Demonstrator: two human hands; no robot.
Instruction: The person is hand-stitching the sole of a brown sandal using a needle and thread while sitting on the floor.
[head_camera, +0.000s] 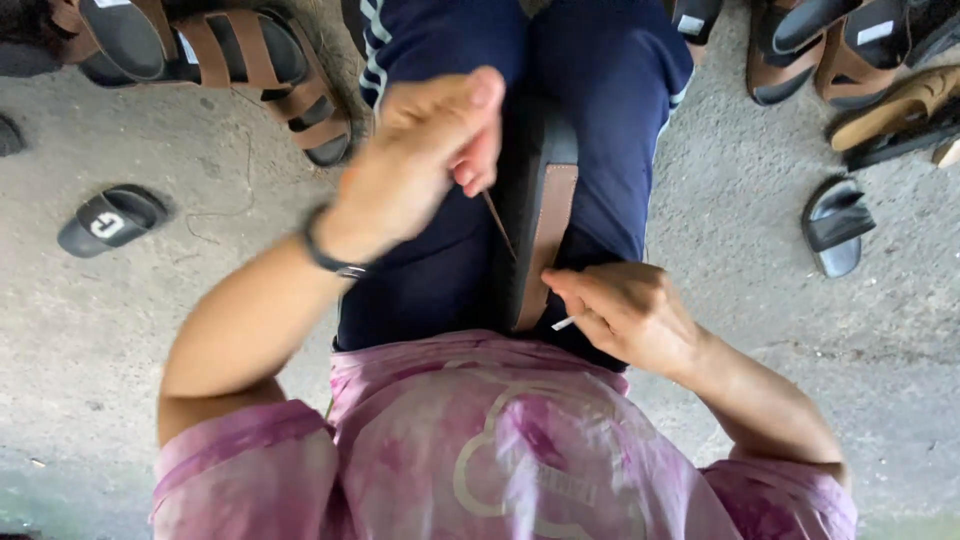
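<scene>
A black sandal (540, 230) with a tan insole lies lengthwise along the person's lap, wedged between the dark blue trouser legs (610, 70), its long axis running straight away from the body. The right hand (625, 315) sits at the near end of the sandal, touching its tan edge; its grip is narrow, thumb and forefinger pinched on a small pale tool (565, 323), perhaps a needle or awl, too small to tell for sure. From that pinch the sandal extends forward and slightly to the left.

The left hand (430, 160) is raised above the left thigh, beside the far half of the sandal and apart from it. Its fingers are curled closed, and a thin brownish thread (497, 222) runs from them down and toward the right grip, meeting the sandal's left edge. The line of the thread slants across the sandal's axis rather than along it. A dark band circles the left wrist (330, 255).

The right hand is the nearer to the sandal. Other sandals (250, 55) lie on the concrete floor (120, 330), well apart on either side.
</scene>
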